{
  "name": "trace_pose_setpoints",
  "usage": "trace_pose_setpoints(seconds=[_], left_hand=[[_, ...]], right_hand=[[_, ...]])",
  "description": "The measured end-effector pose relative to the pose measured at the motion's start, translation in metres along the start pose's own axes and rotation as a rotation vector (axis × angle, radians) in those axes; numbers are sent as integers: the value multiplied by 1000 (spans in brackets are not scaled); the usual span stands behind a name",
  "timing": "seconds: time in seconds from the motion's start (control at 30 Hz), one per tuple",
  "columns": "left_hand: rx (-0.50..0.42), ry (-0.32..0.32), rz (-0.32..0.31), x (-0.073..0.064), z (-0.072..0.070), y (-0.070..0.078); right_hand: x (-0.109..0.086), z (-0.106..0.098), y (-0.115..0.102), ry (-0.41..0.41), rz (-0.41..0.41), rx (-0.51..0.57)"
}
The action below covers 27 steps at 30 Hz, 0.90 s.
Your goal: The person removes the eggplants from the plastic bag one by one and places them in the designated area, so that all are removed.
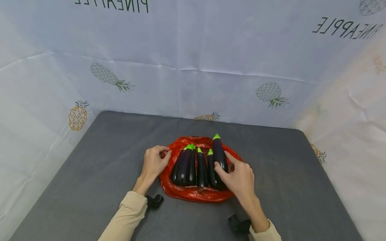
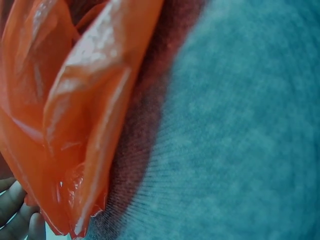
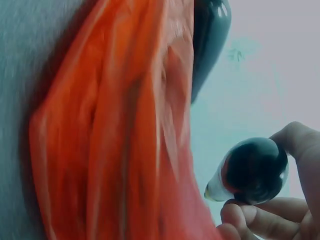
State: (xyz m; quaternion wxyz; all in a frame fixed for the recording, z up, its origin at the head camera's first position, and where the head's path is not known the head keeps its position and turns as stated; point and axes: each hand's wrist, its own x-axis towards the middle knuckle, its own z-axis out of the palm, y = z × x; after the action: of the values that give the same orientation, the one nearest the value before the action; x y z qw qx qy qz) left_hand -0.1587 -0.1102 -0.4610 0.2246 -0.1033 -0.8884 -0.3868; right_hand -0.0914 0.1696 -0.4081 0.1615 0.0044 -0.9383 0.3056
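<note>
Several dark purple eggplants (image 1: 184,169) with bright green caps lie side by side in a red plastic bag (image 1: 197,194), its mouth spread wide. My right hand (image 1: 239,175) holds one eggplant (image 1: 219,154) between thumb and fingers, raised above the others at the bag's right side. In the right wrist view this eggplant (image 3: 255,171) shows its rounded end toward the camera, clear of the bag's side (image 3: 125,140). My left hand (image 1: 155,160) pinches the bag's left rim with curled fingers. The left wrist view catches those fingers (image 2: 17,210) against the red plastic (image 2: 85,100).
A dark grey table (image 1: 286,187) carries the bag near its middle. Behind it hangs a white cloth (image 1: 196,93) printed with pineapples, which also runs along both sides. Black wrist cameras (image 1: 155,202) sit under both wrists, close over the table.
</note>
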Motion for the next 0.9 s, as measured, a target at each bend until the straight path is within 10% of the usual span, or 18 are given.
trace_pose_setpoints(seconds=[0.9], left_hand=[[-11,1,-12,0,-1,-4]], right_hand=[[4,-39,67,97,154,-95]])
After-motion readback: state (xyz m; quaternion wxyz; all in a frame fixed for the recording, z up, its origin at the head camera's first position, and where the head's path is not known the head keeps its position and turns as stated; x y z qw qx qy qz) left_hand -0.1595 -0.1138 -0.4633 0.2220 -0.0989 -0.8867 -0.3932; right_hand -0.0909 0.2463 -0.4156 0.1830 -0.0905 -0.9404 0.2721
